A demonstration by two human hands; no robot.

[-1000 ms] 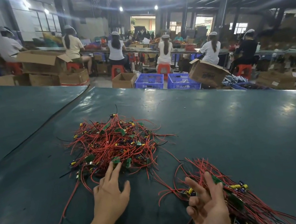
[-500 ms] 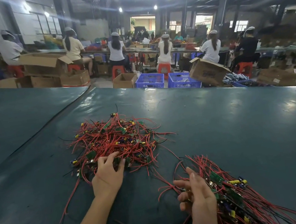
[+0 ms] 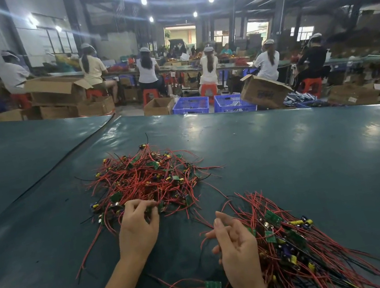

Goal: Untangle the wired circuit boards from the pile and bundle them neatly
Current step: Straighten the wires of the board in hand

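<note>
A tangled pile [image 3: 147, 178] of small green circuit boards with red and black wires lies on the dark green table [image 3: 299, 164]. My left hand [image 3: 138, 226] is at the pile's near edge, its fingers curled and pinching wires there. To the right lies a second, combed-out bundle [image 3: 297, 246] of boards and wires fanning toward the lower right. My right hand [image 3: 237, 251] rests at that bundle's left side, fingers loosely bent; what it holds is hidden. One loose board [image 3: 213, 286] with a red wire lies between my forearms.
The table's far edge [image 3: 228, 110] runs across the middle of the view. Beyond it stand blue crates [image 3: 190, 105], cardboard boxes [image 3: 264, 92] and several seated people at benches. A seam [image 3: 62, 164] divides the table covering at the left.
My left hand went forward from flat on the table into the pile's near edge and curled onto wires. My right hand turned and lowered against the right bundle.
</note>
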